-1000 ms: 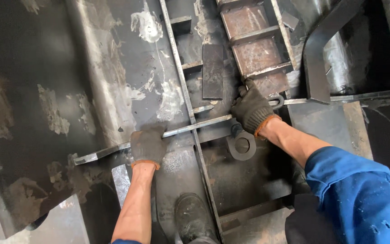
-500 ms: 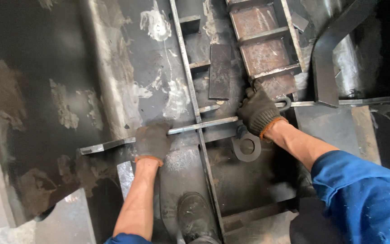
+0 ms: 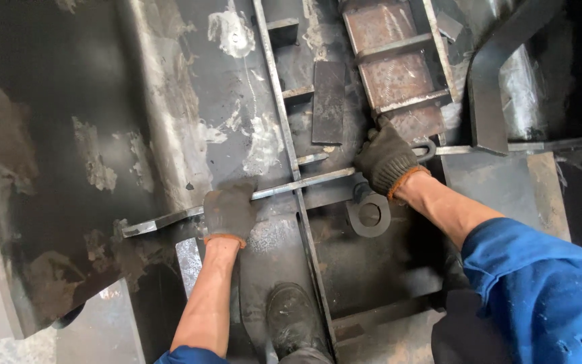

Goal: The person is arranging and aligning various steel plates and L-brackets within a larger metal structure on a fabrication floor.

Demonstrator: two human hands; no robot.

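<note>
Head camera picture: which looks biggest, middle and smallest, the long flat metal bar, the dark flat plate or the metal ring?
1. The long flat metal bar, gripped by the left hand and right hand.
2. The dark flat plate.
3. The metal ring, a little smaller than the plate; they look close in size.

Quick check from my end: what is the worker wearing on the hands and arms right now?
Both the left hand and the right hand wear dark grey, grimy knitted work gloves with orange-brown cuff edging. The forearms are bare. A bright blue sleeve, pushed up, covers the right upper arm; only a sliver of blue shows at the left elbow.
</note>
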